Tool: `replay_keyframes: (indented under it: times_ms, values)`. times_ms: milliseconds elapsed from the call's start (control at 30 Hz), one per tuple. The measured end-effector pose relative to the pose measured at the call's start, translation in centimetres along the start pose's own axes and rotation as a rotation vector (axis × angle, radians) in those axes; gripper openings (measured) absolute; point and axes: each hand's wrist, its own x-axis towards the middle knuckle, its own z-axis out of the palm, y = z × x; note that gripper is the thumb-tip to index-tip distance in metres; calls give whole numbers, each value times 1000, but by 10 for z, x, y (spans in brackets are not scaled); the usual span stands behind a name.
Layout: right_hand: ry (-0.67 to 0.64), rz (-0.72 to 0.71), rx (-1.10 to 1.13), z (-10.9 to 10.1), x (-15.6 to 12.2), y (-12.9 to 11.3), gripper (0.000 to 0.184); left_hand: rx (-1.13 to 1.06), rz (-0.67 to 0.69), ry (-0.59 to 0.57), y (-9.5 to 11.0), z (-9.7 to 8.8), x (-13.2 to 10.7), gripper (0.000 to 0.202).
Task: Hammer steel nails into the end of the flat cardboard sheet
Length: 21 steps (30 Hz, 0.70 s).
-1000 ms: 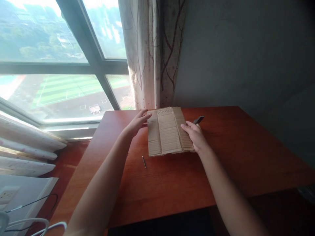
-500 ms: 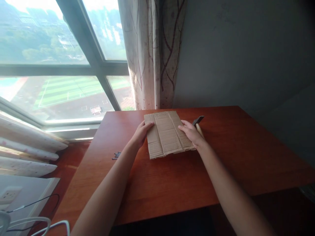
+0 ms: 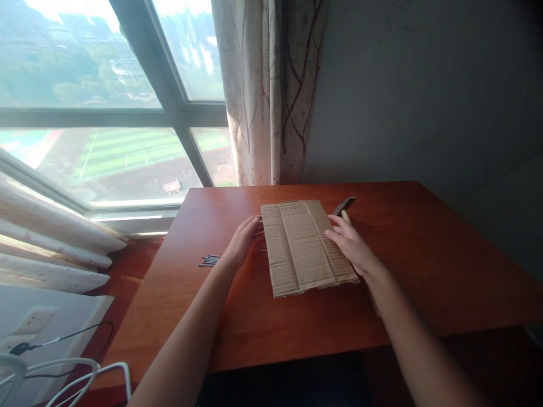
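Note:
A creased piece of brown corrugated cardboard (image 3: 303, 246) is low over the wooden table, slightly turned. My right hand (image 3: 350, 240) holds its right edge, thumb on top and the other fingers partly hidden at the side. At the left edge is my left hand (image 3: 245, 240), fingers stretched toward the cardboard and thumb off its top face. Thin dark lines show between these fingertips and the cardboard, too small to make out. Just beyond my right hand lies a hammer (image 3: 345, 206), its wooden handle partly covered by my hand and forearm.
Several dark nails (image 3: 208, 260) lie in a small pile left of my left forearm. The reddish-brown table (image 3: 428, 254) reaches toward a grey wall. A window (image 3: 127, 152) and curtains (image 3: 271, 96) stand behind it. White cables (image 3: 85, 367) hang at lower left.
My left thumb has come off the cardboard and that hand has loosened from its edge. The cardboard has moved nearer to me and slightly right with my right hand. The camera view has shifted a little.

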Motion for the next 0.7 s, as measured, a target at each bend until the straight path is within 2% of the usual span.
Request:
replay_keyframes:
  times_ms: [67,133,200,267,400,533,600,700]
  values:
    - [3,9,20,0,1,-1,48,326,109,104,0,-10,-6,27]
    - [3,4,29,0,2,-1,48,702,195,114,0,-15,-14,19]
    - [-3,-4,34,0,3,-1,48,1010,246,27,1,-13,-22,17]
    - [-14,0,43,0,3,-1,48,1198,275,-74,1,-7,-26,16]
    - [-9,6,54,1,2,-4,46,1352,305,-153,-2,7,-22,24]
    - [-3,7,44,2,2,-7,46,1462,270,-186,1,13,-25,25]
    - [-6,5,35,2,2,-8,47,1474,225,-139,4,10,-34,24]
    - [-15,-7,0,2,1,-10,47,1317,205,55,6,-8,-55,31]
